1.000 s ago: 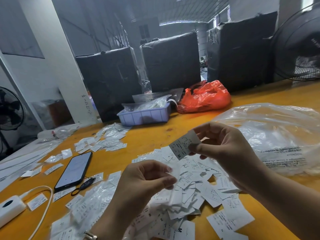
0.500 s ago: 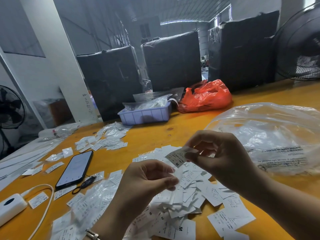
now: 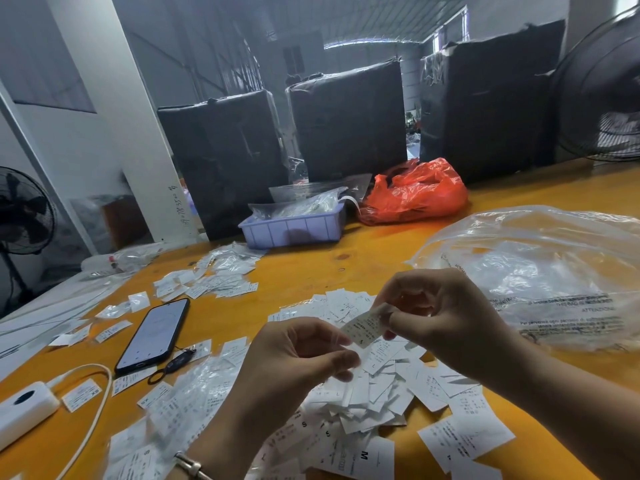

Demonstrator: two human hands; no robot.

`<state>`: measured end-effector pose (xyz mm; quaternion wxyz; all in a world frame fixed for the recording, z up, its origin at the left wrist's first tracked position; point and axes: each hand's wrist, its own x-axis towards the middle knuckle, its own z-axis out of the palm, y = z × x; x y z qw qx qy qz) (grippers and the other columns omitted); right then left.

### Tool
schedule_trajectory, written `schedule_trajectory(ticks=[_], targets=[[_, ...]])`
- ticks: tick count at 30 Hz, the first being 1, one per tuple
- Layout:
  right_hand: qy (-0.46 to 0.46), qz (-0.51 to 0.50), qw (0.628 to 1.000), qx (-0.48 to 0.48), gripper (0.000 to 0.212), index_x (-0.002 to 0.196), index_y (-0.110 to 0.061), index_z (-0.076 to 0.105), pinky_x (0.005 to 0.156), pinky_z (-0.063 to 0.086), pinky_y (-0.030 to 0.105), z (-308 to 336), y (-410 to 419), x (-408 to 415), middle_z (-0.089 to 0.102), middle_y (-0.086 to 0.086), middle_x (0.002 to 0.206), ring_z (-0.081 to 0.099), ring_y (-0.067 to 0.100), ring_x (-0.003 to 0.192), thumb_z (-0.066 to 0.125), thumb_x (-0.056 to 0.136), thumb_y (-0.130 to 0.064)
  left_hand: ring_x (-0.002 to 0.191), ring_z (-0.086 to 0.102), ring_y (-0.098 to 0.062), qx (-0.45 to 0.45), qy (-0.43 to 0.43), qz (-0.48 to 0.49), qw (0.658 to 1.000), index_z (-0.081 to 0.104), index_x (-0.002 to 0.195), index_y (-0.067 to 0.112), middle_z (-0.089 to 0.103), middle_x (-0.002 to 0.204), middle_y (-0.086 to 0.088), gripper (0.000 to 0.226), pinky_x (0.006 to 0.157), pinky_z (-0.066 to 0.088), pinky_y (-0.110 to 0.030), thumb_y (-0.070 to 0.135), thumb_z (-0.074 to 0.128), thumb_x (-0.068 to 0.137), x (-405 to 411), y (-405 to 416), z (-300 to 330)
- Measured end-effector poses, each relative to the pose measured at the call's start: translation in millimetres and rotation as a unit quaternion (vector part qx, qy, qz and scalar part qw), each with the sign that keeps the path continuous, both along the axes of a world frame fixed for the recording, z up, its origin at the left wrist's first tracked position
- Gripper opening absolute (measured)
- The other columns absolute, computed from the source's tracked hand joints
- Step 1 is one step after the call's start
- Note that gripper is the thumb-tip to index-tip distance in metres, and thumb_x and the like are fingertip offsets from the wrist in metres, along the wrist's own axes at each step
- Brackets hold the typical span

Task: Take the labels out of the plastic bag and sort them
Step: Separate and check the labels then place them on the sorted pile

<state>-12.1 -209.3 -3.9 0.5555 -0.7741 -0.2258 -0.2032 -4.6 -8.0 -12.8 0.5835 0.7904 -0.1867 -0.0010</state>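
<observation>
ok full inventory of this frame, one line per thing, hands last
held label: one, white, pinched by both hands
loose labels: many, white, piled under the hands
clear bag: one, right
red bag: one, far centre
tray: one, lilac, beside red bag
phone: one, black, left
power bank: one, white, near-left, cabled
table: one, orange
left hand: pinches label's near edge
right hand: pinches label's far edge

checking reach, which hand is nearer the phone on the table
Left. The left hand hovers just right of the phone; the right hand is farther right, holding a label.
</observation>
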Motion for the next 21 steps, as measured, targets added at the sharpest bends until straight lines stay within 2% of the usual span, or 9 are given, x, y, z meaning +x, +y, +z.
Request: schedule_trajectory(ticks=[4, 10, 13, 17, 21], targets=[[0.015, -0.004, 1.0, -0.024, 0.018, 0.068, -0.01, 0.071, 0.05, 0.051, 0.03, -3.0, -0.7, 4.7, 0.069, 0.004, 0.064, 0.065, 0.017, 0.058, 0.066, 0.078, 0.004, 0.068, 0.074, -0.023, 0.017, 0.006, -0.007, 1.0, 0.074, 0.085, 0.006, 0.077, 0.078, -0.008, 0.01, 0.058, 0.051, -0.022, 0.006, 0.08, 0.076, 0.0, 0.8, -0.6], [0.061, 0.034, 0.993, -0.092, 0.016, 0.077, -0.015, 0.074, 0.064, 0.057, 0.047, -9.1, -0.6, 7.9, 0.072, 0.005, 0.071, 0.069, 0.022, 0.067, 0.07, 0.077, 0.001, 0.068, 0.074, -0.02, 0.046, 0.003, -0.024, 0.999, 0.075, 0.083, 0.011, 0.077, 0.076, -0.008, 0.004, 0.058, 0.051, -0.022, 0.008, 0.077, 0.081, 1.1, -1.7, -3.4], [0.035, 0.009, 0.996, -0.083, 0.02, 0.091, -0.018, 0.071, 0.065, 0.059, 0.043, -9.4, -0.3, 6.7, 0.073, 0.001, 0.076, 0.07, 0.016, 0.067, 0.078, 0.075, -0.009, 0.069, 0.074, -0.02, 0.048, -0.005, -0.024, 0.999, 0.075, 0.085, 0.012, 0.077, 0.077, -0.007, 0.004, 0.058, 0.051, -0.021, 0.009, 0.074, 0.083, 1.1, -0.8, -4.4], [0.022, -0.003, 0.997, -0.069, 0.015, 0.083, -0.018, 0.074, 0.068, 0.059, 0.039, -5.6, -0.6, 6.0, 0.074, -0.001, 0.076, 0.071, 0.013, 0.069, 0.076, 0.076, -0.004, 0.072, 0.073, -0.019, 0.038, -0.019, -0.009, 0.999, 0.076, 0.085, 0.012, 0.077, 0.079, -0.006, 0.004, 0.06, 0.053, -0.022, 0.01, 0.072, 0.085, 0.0, -0.6, -2.1], [0.049, 0.011, 0.988, -0.147, 0.017, 0.084, -0.019, 0.078, 0.072, 0.057, 0.039, -5.5, 4.3, 1.6, 0.074, -0.006, 0.078, 0.068, 0.009, 0.074, 0.068, 0.081, -0.007, 0.078, 0.074, -0.018, 0.033, -0.014, -0.005, 0.999, 0.076, 0.086, 0.008, 0.076, 0.081, -0.006, 0.004, 0.067, 0.058, -0.022, 0.007, 0.073, 0.084, -2.7, -3.4, -1.6]])
